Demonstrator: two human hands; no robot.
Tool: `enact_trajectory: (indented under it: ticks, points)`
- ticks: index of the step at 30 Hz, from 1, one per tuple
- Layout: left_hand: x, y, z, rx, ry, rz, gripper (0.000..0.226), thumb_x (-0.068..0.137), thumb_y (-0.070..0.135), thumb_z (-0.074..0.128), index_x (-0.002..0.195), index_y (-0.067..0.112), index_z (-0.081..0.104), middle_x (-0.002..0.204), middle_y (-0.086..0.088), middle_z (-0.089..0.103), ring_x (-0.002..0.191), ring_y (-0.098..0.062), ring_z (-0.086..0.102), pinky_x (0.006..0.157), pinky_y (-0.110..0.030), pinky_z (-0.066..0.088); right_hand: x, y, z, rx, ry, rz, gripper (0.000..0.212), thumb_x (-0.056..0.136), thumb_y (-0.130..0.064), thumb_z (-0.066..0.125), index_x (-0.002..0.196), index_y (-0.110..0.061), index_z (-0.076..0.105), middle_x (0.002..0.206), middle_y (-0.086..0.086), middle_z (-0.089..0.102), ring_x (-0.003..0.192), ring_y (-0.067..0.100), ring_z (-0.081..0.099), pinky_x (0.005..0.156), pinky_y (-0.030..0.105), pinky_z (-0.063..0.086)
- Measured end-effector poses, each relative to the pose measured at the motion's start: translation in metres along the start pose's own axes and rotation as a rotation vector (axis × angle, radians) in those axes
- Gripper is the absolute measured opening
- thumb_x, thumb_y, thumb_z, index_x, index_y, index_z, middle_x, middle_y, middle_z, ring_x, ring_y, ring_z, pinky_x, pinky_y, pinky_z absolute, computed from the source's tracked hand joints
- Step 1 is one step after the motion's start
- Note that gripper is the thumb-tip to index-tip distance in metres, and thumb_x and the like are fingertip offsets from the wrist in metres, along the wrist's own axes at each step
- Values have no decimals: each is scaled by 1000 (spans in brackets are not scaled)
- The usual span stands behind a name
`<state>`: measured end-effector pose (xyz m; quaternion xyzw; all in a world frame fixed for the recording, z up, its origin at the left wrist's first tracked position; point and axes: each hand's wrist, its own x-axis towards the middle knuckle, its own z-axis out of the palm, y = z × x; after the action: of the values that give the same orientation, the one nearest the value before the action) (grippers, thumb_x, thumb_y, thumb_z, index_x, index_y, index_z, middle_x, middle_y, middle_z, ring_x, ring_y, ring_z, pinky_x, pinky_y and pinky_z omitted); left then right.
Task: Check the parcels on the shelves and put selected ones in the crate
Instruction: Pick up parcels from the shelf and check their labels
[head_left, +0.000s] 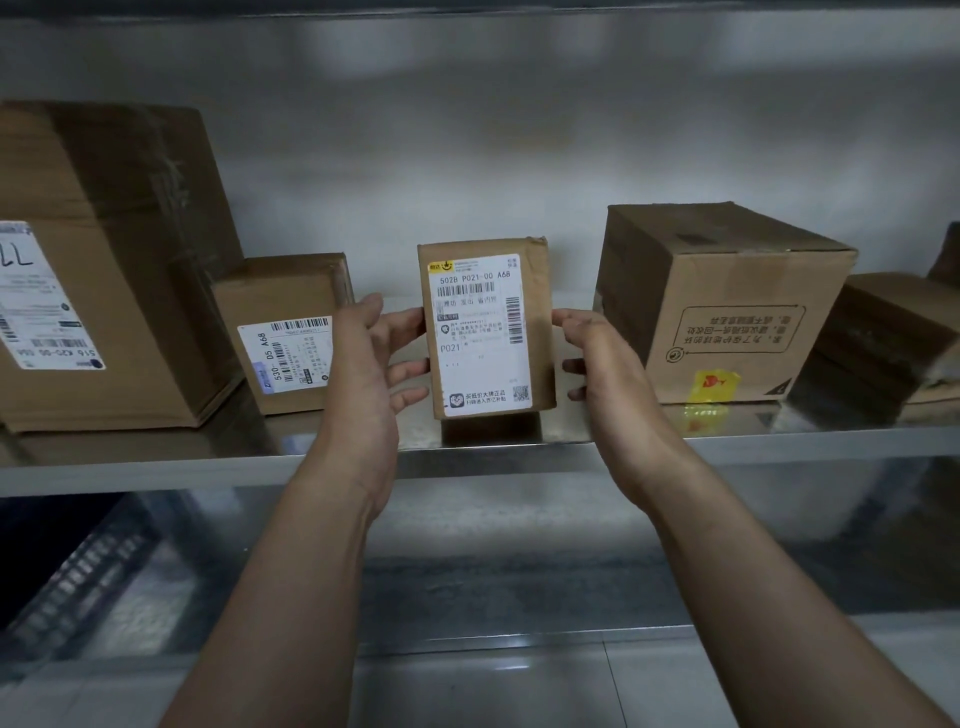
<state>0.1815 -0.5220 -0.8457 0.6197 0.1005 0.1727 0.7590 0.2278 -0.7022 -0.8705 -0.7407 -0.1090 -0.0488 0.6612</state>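
Two bare hands framed the small upright parcel (485, 327) as I watched through the head camera: the left hand (363, 364) at its left edge, the right hand (602, 358) at its right edge, well apart from each other with the parcel between them. Both had fingers spread and only lightly bent, the tips at or just beside the cardboard; I could not tell whether they pressed on it. The parcel stood on end near the front of the metal shelf (779, 447), its white shipping label (480, 364) facing me, printed "502B P021-00 A68". To its left sat a small brown box (280, 291) with a sideways label, and beyond that a large carton (114, 270) touching it. To the right stood a cube-shaped carton (717, 306) with upside-down printing and a yellow sticker (714, 384) low on its front. Just beside that carton lay a flatter, darker parcel (883, 343). No crate showed in my view.
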Motion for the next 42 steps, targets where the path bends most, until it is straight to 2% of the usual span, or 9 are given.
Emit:
enact_trajectory:
  ticks: [7, 12, 19, 22, 24, 28, 32, 36, 42]
  points:
    - [-1, -10, 4, -60, 18, -28, 54, 106, 50, 38, 130, 10, 67, 127, -8, 74, 124, -22, 66, 116, -40, 42, 1, 4, 5, 1, -87, 64, 37, 113, -30, 33, 101, -46, 63, 70, -40, 67, 93, -1, 60, 83, 20, 44]
    - [0, -18, 5, -41, -30, -15, 54, 109, 49, 31, 134, 16, 66, 132, 4, 71, 121, -9, 63, 91, -27, 44, 0, 13, 13, -17, -163, 101, 36, 109, -49, 32, 113, -59, 67, 130, -16, 67, 123, 6, 58, 102, 30, 45]
    - [4, -28, 4, -24, -86, -84, 60, 106, 57, 26, 153, 32, 51, 158, 11, 53, 150, -11, 42, 111, -32, 31, -3, 13, 22, 60, -183, 128, 42, 109, -53, 35, 132, -40, 68, 125, -18, 77, 121, 5, 68, 109, 37, 48]
    - [-3, -26, 8, 21, -62, -5, 36, 111, 50, 29, 122, 45, 62, 101, 39, 72, 105, 11, 65, 82, -12, 44, -4, 18, 25, 86, -176, 146, 74, 78, -90, 55, 135, -44, 57, 158, -10, 56, 135, 8, 49, 111, 41, 33]
    - [-8, -25, 8, 62, -34, 92, 28, 112, 46, 34, 107, 50, 61, 81, 46, 66, 90, 16, 62, 84, -14, 42, -6, 17, 26, 96, -129, 128, 93, 72, -89, 55, 154, -47, 45, 171, -12, 38, 147, 10, 40, 123, 44, 27]
    - [-12, -24, 2, 72, -73, 252, 40, 104, 42, 34, 128, 38, 66, 126, 22, 72, 121, 6, 63, 105, -20, 48, -13, 3, 26, 97, -58, 50, 96, 77, -74, 50, 164, -37, 37, 167, -21, 39, 154, 1, 34, 132, 43, 24]
    - [-16, -16, 9, -54, -66, 284, 49, 94, 45, 34, 124, 37, 71, 138, 12, 69, 133, -7, 60, 119, -40, 44, -16, -17, 25, 64, -66, -7, 58, 95, -55, 50, 152, -42, 52, 129, -40, 61, 136, -9, 49, 126, 35, 30]
    - [-22, -8, 37, -145, -86, 318, 50, 94, 43, 35, 125, 29, 71, 139, 8, 69, 133, -11, 62, 120, -43, 44, -19, -53, 11, 38, 5, -49, 84, 84, -65, 49, 162, -32, 44, 164, -16, 46, 152, 4, 39, 131, 42, 27]
    - [-37, -4, 114, -108, -151, 432, 55, 99, 46, 32, 138, 28, 67, 148, 14, 62, 139, -2, 54, 127, -38, 31, -25, -85, -90, 51, 166, -217, 68, 91, -50, 46, 155, -29, 54, 154, -15, 55, 140, -1, 48, 126, 31, 35]
